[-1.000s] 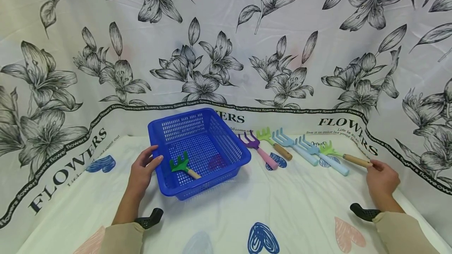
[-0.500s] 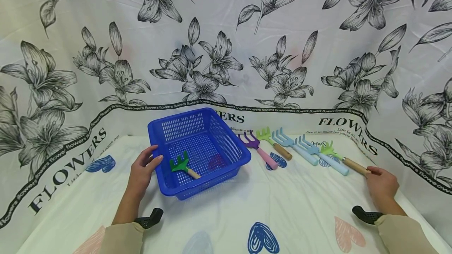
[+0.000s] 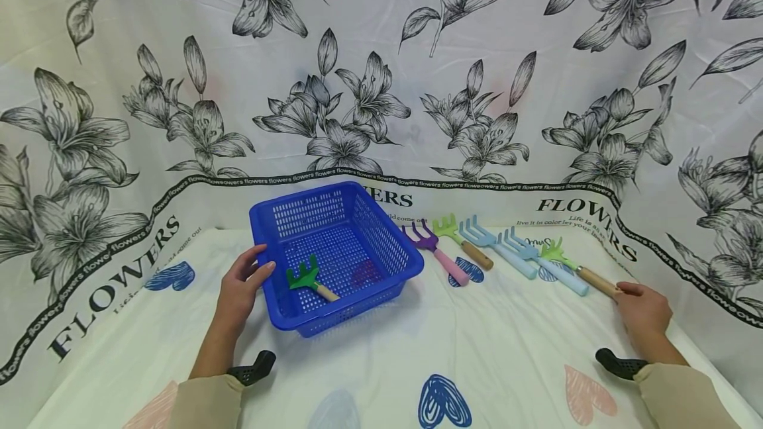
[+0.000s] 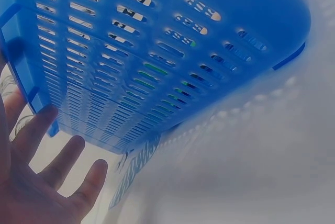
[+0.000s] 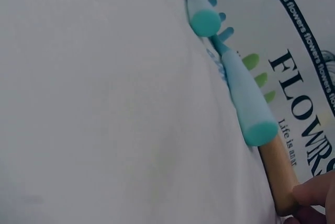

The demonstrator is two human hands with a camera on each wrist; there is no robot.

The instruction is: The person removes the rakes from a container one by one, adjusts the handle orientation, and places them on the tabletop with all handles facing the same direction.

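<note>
At the far right of the head view, my right hand (image 3: 644,310) pinches the end of the wooden handle of a lime-green hand rake (image 3: 596,281). The rake lies on the cloth, its tines pointing away. In the right wrist view, a thumb presses the wooden handle (image 5: 281,179) near its end. My left hand (image 3: 237,286) holds the left rim of a blue plastic basket (image 3: 352,314), which contains a dark green hand rake (image 3: 306,277) with a pale handle. The left wrist view shows that hand's spread fingers (image 4: 73,156) by the basket's slotted side.
Left of the lime rake lie two light blue rakes (image 3: 557,273) (image 3: 512,260), another green rake with a wooden handle (image 3: 475,255), and a purple rake with a pink handle (image 3: 450,267). White heart-patterned cloth (image 3: 381,376) covers the table. A flowered curtain (image 3: 381,38) stands behind.
My right hand shifts slightly, drawing the lime rake's handle end a little left and toward me. The left hand and basket stay put.
</note>
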